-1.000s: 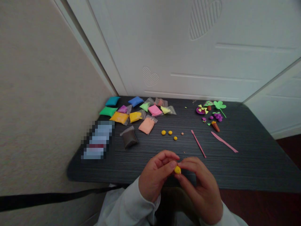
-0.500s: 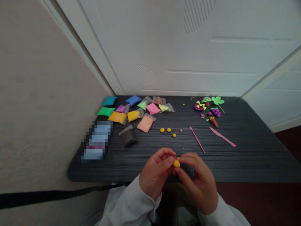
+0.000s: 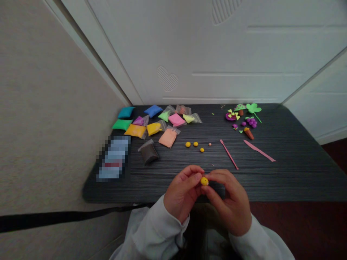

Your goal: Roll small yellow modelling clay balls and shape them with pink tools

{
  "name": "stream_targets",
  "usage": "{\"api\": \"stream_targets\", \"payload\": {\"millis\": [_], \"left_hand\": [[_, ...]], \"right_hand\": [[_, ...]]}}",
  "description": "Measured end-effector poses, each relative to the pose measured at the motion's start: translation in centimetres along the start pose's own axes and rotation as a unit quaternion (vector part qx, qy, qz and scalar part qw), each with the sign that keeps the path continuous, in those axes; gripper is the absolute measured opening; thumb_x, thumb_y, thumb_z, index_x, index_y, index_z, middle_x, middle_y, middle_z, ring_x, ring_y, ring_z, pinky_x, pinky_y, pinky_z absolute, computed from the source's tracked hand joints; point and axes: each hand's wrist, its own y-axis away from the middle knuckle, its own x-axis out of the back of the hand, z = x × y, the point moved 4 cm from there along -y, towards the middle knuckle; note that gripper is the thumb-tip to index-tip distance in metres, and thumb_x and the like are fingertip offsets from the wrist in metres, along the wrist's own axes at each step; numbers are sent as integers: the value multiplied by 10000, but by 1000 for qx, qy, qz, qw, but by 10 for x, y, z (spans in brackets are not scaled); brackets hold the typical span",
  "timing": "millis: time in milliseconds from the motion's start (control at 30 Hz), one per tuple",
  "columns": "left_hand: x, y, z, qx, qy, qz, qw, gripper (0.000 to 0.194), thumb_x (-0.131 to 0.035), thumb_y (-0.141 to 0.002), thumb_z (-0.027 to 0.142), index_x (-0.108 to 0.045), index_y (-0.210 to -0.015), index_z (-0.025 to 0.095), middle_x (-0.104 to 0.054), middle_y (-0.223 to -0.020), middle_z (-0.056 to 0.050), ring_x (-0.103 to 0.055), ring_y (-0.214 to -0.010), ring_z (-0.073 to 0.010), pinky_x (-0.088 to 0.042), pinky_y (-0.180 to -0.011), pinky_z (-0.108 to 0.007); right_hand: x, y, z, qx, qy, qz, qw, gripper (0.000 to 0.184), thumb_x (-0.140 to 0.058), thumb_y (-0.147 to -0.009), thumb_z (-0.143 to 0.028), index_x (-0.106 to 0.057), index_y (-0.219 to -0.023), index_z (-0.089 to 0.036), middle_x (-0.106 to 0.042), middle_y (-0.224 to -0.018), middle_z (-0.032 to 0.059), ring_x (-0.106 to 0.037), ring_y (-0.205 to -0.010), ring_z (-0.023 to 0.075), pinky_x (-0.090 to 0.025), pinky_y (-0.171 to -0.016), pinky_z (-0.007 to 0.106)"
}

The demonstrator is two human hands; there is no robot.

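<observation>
Left hand (image 3: 181, 192) and right hand (image 3: 231, 204) meet just above the near edge of the dark, fine-lined surface (image 3: 295, 177). Between them: small yellow clay-like ball (image 3: 204, 181) with dark specks and a paler spot low on its side. Right thumb and forefinger grasp it from the right; left thumb and fingers close on its upper left.

Beyond the hands, mid-surface: three plain yellow balls, grouped near one another but apart (nearest one (image 3: 202, 150)); a tiny peach bead (image 3: 209, 144) just to their right. Further right, two tools lie flat: slim pink plastic stick (image 3: 229, 154), then pink plastic knife (image 3: 258, 150).

Left side: dark brown zip bag (image 3: 149, 153), peach zip bag (image 3: 168, 138) near it, other coloured packets behind.

Far right: shaped pieces, incl. purple dish (image 3: 231, 116) bearing pale yellow bits, green lobed leaf on a stem (image 3: 253, 108), purple berry cluster (image 3: 251, 123), brown cone with yellow top (image 3: 249, 134).
</observation>
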Motion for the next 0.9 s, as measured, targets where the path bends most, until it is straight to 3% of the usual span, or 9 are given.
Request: {"api": "stream_targets", "payload": {"millis": [200, 467, 900], "left_hand": [[6, 0, 5, -47, -65, 23, 996, 90, -682, -669, 154, -612, -723, 138, -624, -656, 5, -567, -595, -79, -457, -553, -175], [15, 1, 18, -123, -215, 39, 968, 154, -689, -683, 172, -623, -821, 163, -688, -691, 1, -611, -614, -85, -477, -600, -179], [19, -1, 18, -136, -218, 59, 965, 171, -702, -668, 161, -620, -818, 174, -676, -722, 18, -616, -661, -82, -488, -623, -175]], "right_hand": [[0, 0, 0, 11, 22, 10, 1000, 203, -607, -753, -154, -574, -947, -205, -610, -871, 19, -551, -837, 118, -457, -743, 252], [-2, -1, 4, 20, 32, -9, 999, 238, -602, -757, -138, -569, -984, -203, -607, -904, 19, -541, -876, 113, -449, -776, 250], [-5, -2, 6, 27, 43, -15, 999, 239, -599, -763, -138, -558, -988, -207, -607, -903, 21, -542, -859, 121, -465, -757, 281]]}}
